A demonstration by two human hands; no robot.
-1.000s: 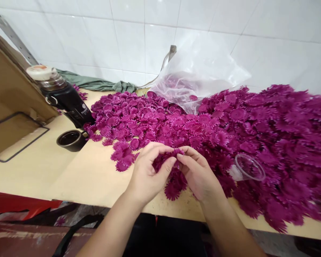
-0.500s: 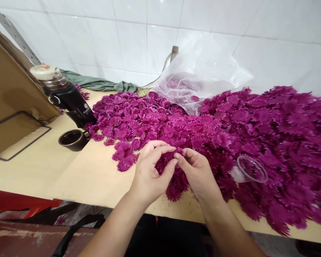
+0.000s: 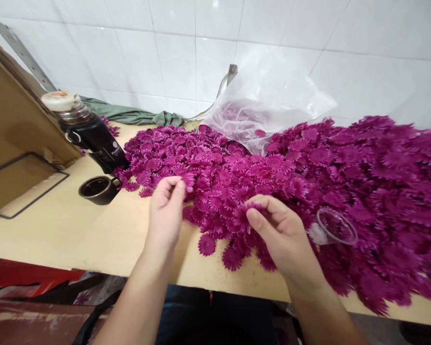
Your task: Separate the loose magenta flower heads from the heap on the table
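Note:
My left hand is closed in a pinch on a small magenta flower piece, over the left part of a heap of such flowers. To its right, my right hand pinches another magenta artificial flower between thumb and fingers, palm side partly hidden. The heap of magenta flowers spreads behind and beside both hands. A few single flowers, one a flat round flower, lie on the pale tabletop in front of the heap.
A black flask with a white top and a dark cup stand at the left, beside a cardboard panel. A clear plastic bag rests behind the heap against the tiles. A clear plastic cup lies among the flowers.
My hands have moved apart; they were together at one flower. The left has gone left with a flower piece, and the right has shifted slightly right, still pinching a flower.

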